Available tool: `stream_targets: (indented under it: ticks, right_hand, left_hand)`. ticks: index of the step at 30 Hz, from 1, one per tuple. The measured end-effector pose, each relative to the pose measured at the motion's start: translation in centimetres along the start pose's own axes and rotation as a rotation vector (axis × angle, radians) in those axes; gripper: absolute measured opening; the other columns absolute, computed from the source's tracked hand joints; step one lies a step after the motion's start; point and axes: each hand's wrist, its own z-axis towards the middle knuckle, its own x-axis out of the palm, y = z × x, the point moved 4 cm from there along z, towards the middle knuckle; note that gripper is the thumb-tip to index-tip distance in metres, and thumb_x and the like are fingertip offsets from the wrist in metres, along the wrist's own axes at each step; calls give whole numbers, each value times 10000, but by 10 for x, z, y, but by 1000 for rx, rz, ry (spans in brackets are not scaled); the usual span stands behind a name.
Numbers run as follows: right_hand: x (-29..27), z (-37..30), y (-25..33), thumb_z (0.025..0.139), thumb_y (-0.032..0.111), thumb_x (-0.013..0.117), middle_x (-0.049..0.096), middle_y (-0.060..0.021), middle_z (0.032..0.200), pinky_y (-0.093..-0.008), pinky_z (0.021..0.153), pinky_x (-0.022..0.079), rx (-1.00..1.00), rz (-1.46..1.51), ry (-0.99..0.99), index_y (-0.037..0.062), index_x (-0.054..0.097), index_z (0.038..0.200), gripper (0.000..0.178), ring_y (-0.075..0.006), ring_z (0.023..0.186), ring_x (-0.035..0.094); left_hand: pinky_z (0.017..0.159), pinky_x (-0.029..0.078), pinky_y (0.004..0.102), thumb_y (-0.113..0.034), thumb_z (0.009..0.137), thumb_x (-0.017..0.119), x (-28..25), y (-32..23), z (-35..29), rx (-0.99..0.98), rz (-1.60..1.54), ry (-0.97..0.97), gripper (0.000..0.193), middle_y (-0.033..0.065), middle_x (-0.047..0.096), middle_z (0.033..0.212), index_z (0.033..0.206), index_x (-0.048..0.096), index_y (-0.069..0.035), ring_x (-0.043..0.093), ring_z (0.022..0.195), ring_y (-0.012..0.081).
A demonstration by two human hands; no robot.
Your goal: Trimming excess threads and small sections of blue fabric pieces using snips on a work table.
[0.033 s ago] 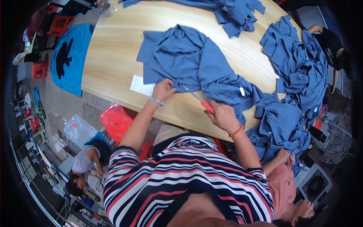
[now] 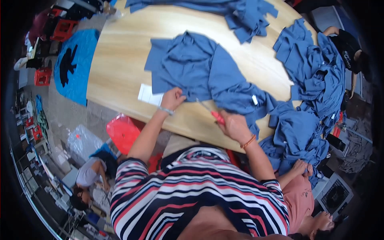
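A dark blue garment [image 2: 188, 64] lies spread and rumpled on the wooden table in front of me. My left hand [image 2: 173, 99] pinches the garment's near edge between thumb and fingers. In my right hand [image 2: 235, 126], just to the right and nearer to me, is a red-handled tool [image 2: 217, 117] with a slim metal tip. Its tip points up and left toward the garment's near edge, close to my left hand. Whether it is scissors or a single blade is too blurred to tell. A small white tag [image 2: 255, 100] sits on the garment's right part.
White paper [image 2: 149, 94] lies left of my left hand on the table [image 2: 120, 72]. More blue garments pile up at the right [image 2: 316, 76] and far side [image 2: 248, 20]. A co-worker's hands [image 2: 301, 168] hold cloth at the right. A red stool [image 2: 122, 130] stands below the table's left edge.
The whole view has shifted slightly, with the table and garments sitting a little lower in it. Both hands keep their holds.
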Motion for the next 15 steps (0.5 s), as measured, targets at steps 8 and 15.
stream_targets:
  ticks: [8,15]
  right_hand:
    - [17,-6,24,834,380,592,639,-155,679,-449,581,487,-65,49,201,71,618,853,311,-339,645,631]
    - [13,-17,32,834,380,593,657,-168,758,-446,631,498,-44,38,200,47,619,874,336,-331,708,647]
  left_hand:
    - [478,442,229,-204,857,676,47,50,5,-320,-781,-3,147,-38,537,673,833,576,-99,504,583,48]
    - [485,443,211,-174,873,656,43,35,-11,-543,-1063,83,110,-32,590,732,888,558,-127,571,613,59]
